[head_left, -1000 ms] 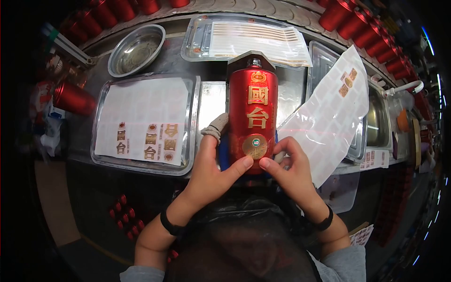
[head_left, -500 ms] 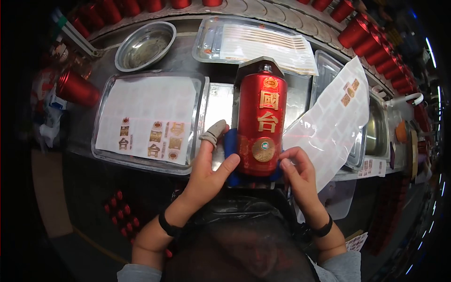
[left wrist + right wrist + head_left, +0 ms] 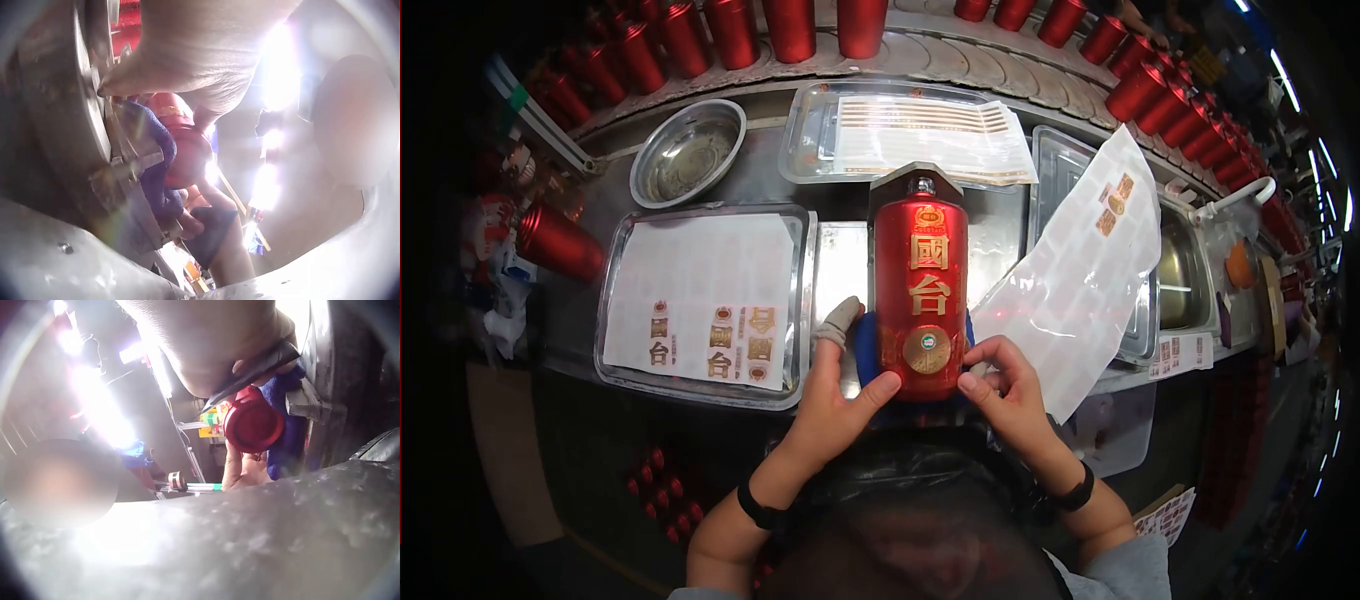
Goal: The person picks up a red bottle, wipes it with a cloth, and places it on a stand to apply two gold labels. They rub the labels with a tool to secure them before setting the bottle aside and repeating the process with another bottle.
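A red bottle (image 3: 888,270) with raised gold characters lies in a cradle padded with blue cloth (image 3: 287,428), its base towards me. Low on its front sits a round gold seal (image 3: 924,352). My left hand (image 3: 825,405) rests along the bottle's left side, thumb tip at its lower edge. Its forefinger wears a cloth finger cover (image 3: 838,322) and points forward beside the cradle. At the lower right edge, my right hand (image 3: 1015,405) has its fingers bent. They hold a dark, flat, blade-like piece (image 3: 256,375), hidden from above.
On the left a metal tray (image 3: 700,395) carries a sheet of gold decals. Another tray (image 3: 800,140) with striped sheets stands behind the bottle. A bowl (image 3: 688,155) is at the back left. To the right lies a translucent decal sheet (image 3: 1080,290). Red bottles (image 3: 790,30) line the conveyor.
Both thumbs have moved off the round seal, out to the bottle's lower left and right edges. The bottle stays in its cradle. The head view has shifted, showing more of the conveyor.
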{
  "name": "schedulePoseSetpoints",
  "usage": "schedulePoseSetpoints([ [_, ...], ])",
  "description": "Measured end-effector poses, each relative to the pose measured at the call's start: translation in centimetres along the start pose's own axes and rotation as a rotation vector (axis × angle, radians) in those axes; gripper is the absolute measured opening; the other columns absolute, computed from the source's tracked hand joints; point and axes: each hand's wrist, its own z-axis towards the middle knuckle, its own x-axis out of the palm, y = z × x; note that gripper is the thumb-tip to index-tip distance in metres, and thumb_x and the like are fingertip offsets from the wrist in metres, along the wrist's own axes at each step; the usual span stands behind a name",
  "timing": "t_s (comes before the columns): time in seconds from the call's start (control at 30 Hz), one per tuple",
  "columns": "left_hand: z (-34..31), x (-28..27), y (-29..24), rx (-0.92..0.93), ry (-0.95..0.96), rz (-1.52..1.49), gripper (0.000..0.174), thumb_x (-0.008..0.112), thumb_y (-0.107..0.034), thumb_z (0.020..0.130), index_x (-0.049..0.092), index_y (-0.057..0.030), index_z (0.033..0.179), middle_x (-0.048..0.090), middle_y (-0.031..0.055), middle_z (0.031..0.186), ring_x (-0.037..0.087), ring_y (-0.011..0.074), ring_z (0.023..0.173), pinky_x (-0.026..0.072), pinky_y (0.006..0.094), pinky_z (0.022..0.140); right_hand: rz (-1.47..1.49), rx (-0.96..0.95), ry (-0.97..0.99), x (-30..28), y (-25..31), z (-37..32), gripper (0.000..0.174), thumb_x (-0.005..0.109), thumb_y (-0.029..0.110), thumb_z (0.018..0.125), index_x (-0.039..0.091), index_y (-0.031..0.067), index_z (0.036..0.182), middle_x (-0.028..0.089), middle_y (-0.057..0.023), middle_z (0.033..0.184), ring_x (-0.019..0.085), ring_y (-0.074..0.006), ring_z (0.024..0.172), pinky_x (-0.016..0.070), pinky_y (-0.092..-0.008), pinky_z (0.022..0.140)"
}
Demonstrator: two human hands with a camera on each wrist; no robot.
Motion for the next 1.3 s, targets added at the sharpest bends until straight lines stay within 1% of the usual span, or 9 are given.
schedulePoseSetpoints([
  [0.1, 0.1, 0.1, -0.1, -0.027, -0.002, -0.041, 0.083, 0.071, -0.026, 0.090, 0.022, 0.0064, 0.149, 0.034, 0.0219, 0.148, 0.035, 0.0275, 0.139, 0.0277, 0.0375, 0.114, 0.081, 0.030, 0.001, 0.1, 0.3, 0.1, 0.028, 0.074, 0.016, 0.088, 0.055, 0.0037, 0.104, 0.053, 0.0055, 0.085, 0.038, 0.0031, 0.058, 0.0306, -0.0149, 0.052],
  [0.57, 0.5, 0.9, -1.1, 0.008, 0.012, -0.037, 0.084, 0.070, -0.026, 0.090, 0.021, 0.0087, 0.149, 0.034, 0.0230, 0.148, 0.033, 0.0288, 0.139, 0.0261, 0.0381, 0.115, -0.043, 0.008, -0.049, 0.6, 0.4, 0.3, 0.028, 0.075, 0.018, 0.087, 0.055, 0.0046, 0.100, 0.050, 0.0080, 0.074, 0.037, 0.0031, 0.058, 0.0297, -0.0149, 0.051],
  [0.67, 0.5, 0.8, -0.9, -0.002, 0.029, -0.023, 0.083, 0.069, -0.024, 0.091, 0.019, 0.0052, 0.150, 0.033, 0.0187, 0.149, 0.030, 0.0248, 0.141, 0.0229, 0.0363, 0.116, -0.046, 0.013, -0.057, 0.6, 0.5, 0.3, 0.028, 0.076, 0.020, 0.086, 0.056, 0.0048, 0.099, 0.050, 0.0083, 0.073, 0.037, 0.0029, 0.058, 0.0298, -0.0153, 0.051],
  [0.77, 0.7, 0.7, -1.2, 0.027, 0.001, -0.004, 0.082, 0.070, -0.024, 0.089, 0.022, 0.0098, 0.147, 0.036, 0.0226, 0.146, 0.034, 0.0289, 0.138, 0.0269, 0.0381, 0.115, -0.040, 0.011, -0.063, 0.6, 0.3, 0.6, 0.029, 0.077, 0.022, 0.086, 0.056, 0.0053, 0.097, 0.049, 0.0085, 0.073, 0.037, 0.0025, 0.058, 0.0301, -0.0157, 0.052],
  [0.9, 1.2, 1.3, -2.2, 0.037, -0.012, -0.041, 0.080, 0.070, -0.023, 0.089, 0.025, 0.0096, 0.146, 0.038, 0.0222, 0.143, 0.036, 0.0282, 0.137, 0.0277, 0.0379, 0.114, -0.060, 0.006, -0.095, 0.9, 0.1, 0.6, 0.029, 0.078, 0.023, 0.085, 0.057, 0.0058, 0.095, 0.049, 0.0085, 0.073, 0.037, 0.0020, 0.059, 0.0304, -0.0160, 0.052],
  [1.0, 1.6, 1.4, -2.1, 0.070, 0.016, -0.012, 0.078, 0.071, -0.022, 0.089, 0.027, 0.0092, 0.145, 0.040, 0.0219, 0.142, 0.037, 0.0278, 0.136, 0.0285, 0.0378, 0.114, -0.091, 0.018, -0.032, 0.3, -0.3, 0.6, 0.023, 0.071, 0.013, 0.089, 0.054, 0.0037, 0.102, 0.057, 0.0018, 0.092, 0.051, 0.0024, 0.064, 0.0380, -0.0132, 0.057],
  [1.1, 1.5, 1.3, -1.6, 0.080, -0.003, -0.005, 0.076, 0.070, -0.022, 0.089, 0.028, 0.0079, 0.145, 0.042, 0.0214, 0.141, 0.039, 0.0277, 0.135, 0.0293, 0.0376, 0.113, -0.059, -0.001, -0.085, 0.8, 0.5, 0.6, 0.027, 0.078, 0.021, 0.085, 0.057, 0.0063, 0.094, 0.048, 0.0094, 0.071, 0.035, 0.0022, 0.057, 0.0299, -0.0153, 0.051],
  [1.2, 1.5, 1.2, -1.5, 0.036, -0.052, -0.071, 0.076, 0.070, -0.024, 0.090, 0.029, 0.0068, 0.145, 0.042, 0.0213, 0.140, 0.041, 0.0275, 0.133, 0.0301, 0.0374, 0.112, -0.005, 0.033, -0.141, 0.6, 0.3, 0.8, 0.026, 0.077, 0.020, 0.085, 0.057, 0.0067, 0.094, 0.049, 0.0094, 0.071, 0.036, 0.0028, 0.056, 0.0291, -0.0147, 0.050],
  [1.3, 2.0, 1.2, -2.2, -0.006, -0.076, -0.100, 0.076, 0.071, -0.025, 0.089, 0.030, 0.0065, 0.145, 0.043, 0.0216, 0.140, 0.041, 0.0274, 0.133, 0.0307, 0.0373, 0.112, 0.016, -0.053, -0.255, 0.9, 1.2, 1.0, 0.025, 0.077, 0.019, 0.085, 0.057, 0.0066, 0.094, 0.050, 0.0087, 0.071, 0.036, 0.0034, 0.056, 0.0286, -0.0144, 0.050],
])
